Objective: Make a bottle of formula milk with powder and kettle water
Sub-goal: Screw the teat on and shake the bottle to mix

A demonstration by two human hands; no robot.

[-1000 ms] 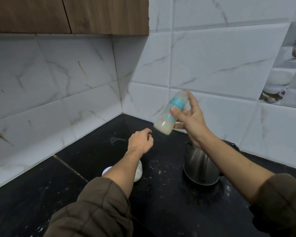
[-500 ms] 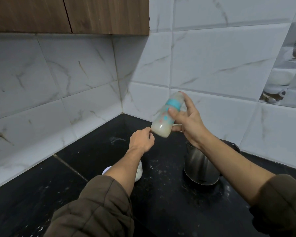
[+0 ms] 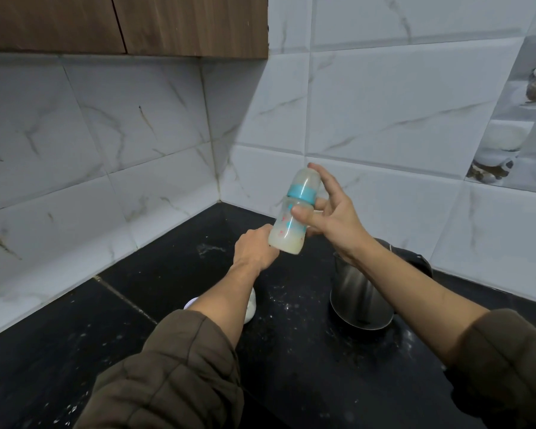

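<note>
My right hand (image 3: 331, 218) grips a baby bottle (image 3: 291, 224) in the air above the counter, thumb on its body and forefinger over the clear cap. The bottle has a teal collar, is capped, leans slightly right and holds pale milky liquid. Just below and left of it, my left hand (image 3: 252, 249) hovers with fingers curled, holding nothing I can see. A steel kettle (image 3: 358, 297) stands on the black counter under my right forearm. Behind my left forearm a white powder container (image 3: 250, 306) is mostly hidden.
The black counter (image 3: 167, 267) fits into a corner of white marble-look tiles and has powder specks scattered on it. A wooden wall cabinet (image 3: 124, 24) hangs above on the left. A small wet patch (image 3: 209, 249) lies near the corner.
My right hand has brought the bottle left and a little down, so its base now hangs just over my left hand. The bottle stands more upright than before. My left hand has barely moved.
</note>
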